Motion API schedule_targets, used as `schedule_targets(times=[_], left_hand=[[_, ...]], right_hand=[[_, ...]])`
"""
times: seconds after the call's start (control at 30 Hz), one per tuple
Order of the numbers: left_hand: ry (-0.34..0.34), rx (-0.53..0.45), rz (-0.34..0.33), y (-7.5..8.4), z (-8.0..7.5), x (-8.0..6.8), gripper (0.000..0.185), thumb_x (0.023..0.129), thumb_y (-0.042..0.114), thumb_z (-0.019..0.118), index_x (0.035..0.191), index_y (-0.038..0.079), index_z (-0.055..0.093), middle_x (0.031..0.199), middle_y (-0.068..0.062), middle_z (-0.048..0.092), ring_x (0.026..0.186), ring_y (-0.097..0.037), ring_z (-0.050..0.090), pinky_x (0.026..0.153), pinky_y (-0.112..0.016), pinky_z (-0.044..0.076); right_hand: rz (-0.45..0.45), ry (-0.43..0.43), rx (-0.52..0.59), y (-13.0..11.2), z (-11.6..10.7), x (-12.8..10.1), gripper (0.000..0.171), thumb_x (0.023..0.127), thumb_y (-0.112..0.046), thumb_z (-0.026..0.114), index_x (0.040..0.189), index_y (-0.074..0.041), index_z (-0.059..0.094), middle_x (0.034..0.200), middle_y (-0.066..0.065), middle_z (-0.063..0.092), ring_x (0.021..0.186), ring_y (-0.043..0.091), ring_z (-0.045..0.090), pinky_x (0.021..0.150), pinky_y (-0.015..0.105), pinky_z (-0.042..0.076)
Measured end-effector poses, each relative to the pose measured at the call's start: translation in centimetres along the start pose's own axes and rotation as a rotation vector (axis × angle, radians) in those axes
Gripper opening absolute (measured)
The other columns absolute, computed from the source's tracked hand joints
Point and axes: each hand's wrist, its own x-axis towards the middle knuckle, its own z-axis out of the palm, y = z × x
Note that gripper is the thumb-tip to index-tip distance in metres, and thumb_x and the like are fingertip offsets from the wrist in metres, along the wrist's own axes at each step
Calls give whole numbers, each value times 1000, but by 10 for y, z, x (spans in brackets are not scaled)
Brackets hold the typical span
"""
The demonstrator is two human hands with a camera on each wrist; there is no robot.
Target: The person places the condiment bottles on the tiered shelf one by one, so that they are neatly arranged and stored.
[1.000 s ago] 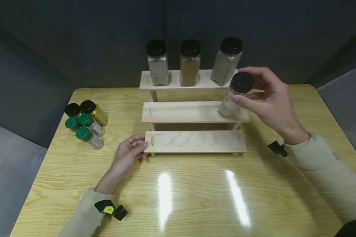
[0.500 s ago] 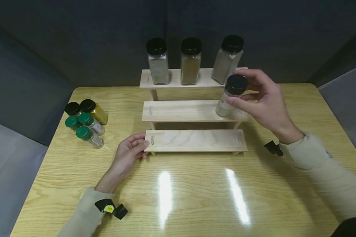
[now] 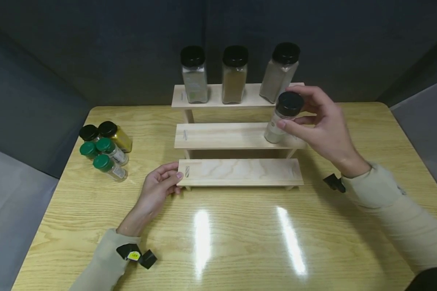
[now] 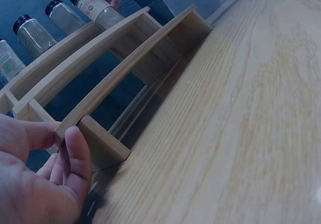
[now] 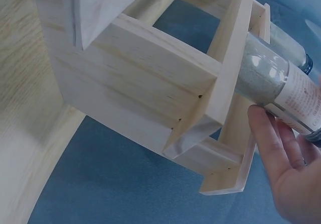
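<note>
A three-step wooden rack [image 3: 218, 135] stands on the table. My right hand [image 3: 322, 129] grips a spice jar [image 3: 274, 129] with a black lid and a pale label, thumb on the near side. That jar stands at the right part of the middle step; in the right wrist view its glass base [image 5: 261, 73] meets the board. My left hand [image 3: 157, 186] pinches the left end of the lowest step, thumb [image 4: 75, 146] against the board's edge in the left wrist view. Three black-lidded jars stand on the top step: a left one [image 3: 196, 83], a brown-filled one [image 3: 234, 83] and a tilted-looking right one [image 3: 278, 76].
On the table's left side stands a group of jars: a yellow one [image 3: 121, 139] with a black lid, another black-lidded one [image 3: 90, 133], and three green-lidded ones, the nearest a small jar [image 3: 113, 167]. Dark partition panels [image 3: 131, 52] enclose the table [image 3: 240, 242].
My right hand has moved slightly left along the middle step with the jar, then stayed nearly still. The left hand keeps its hold on the lowest step.
</note>
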Motion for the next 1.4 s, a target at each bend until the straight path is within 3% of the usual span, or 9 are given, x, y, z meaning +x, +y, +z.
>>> schedule_targets(times=[0.4,0.63,0.87,1.0,1.13,1.3,1.4], left_hand=[[-2,16,-5,0,1,-1,43,110,-3,60,151,-12,48,103,-6,68,75,-12,62,67,-21,57],[0,16,-4,1,1,-2,43,110,-4,60,151,-13,48,103,-5,69,76,-12,62,67,-21,57],[-4,7,0,1,1,-2,42,110,-4,60,150,-13,48,101,-5,69,75,-11,62,67,-21,57],[-8,7,2,2,1,-1,43,110,-4,60,150,-13,48,101,-4,68,75,-11,62,67,-21,57],[-8,-1,-1,2,1,-1,43,110,-5,60,150,-13,47,102,-5,68,76,-11,63,67,-21,57],[-6,0,-4,2,0,-1,43,110,-4,60,151,-13,47,103,-5,68,78,-11,63,67,-21,57],[-3,5,-8,2,0,-1,43,111,-3,60,151,-12,47,106,-7,68,80,-12,62,68,-21,57]], right_hand=[[24,53,6,1,-9,-13,66,87,11,84,148,-7,64,130,11,68,112,23,67,87,21,60],[24,156,159,9,-25,-31,59,89,14,81,144,1,65,128,16,71,112,25,68,88,21,59],[131,234,294,22,-45,-55,51,93,16,75,141,5,65,123,17,70,102,23,71,78,24,65],[310,188,319,30,-52,-72,49,96,13,75,143,0,64,121,14,71,95,19,73,71,24,65],[493,77,312,42,-54,-88,47,101,7,74,143,-10,62,122,9,70,94,17,74,71,30,66],[622,-68,364,55,-48,-104,39,106,3,69,139,-16,60,119,10,67,96,20,75,72,42,68],[681,-111,420,60,-42,-108,37,107,5,65,137,-16,61,118,12,65,98,21,74,73,46,68]])
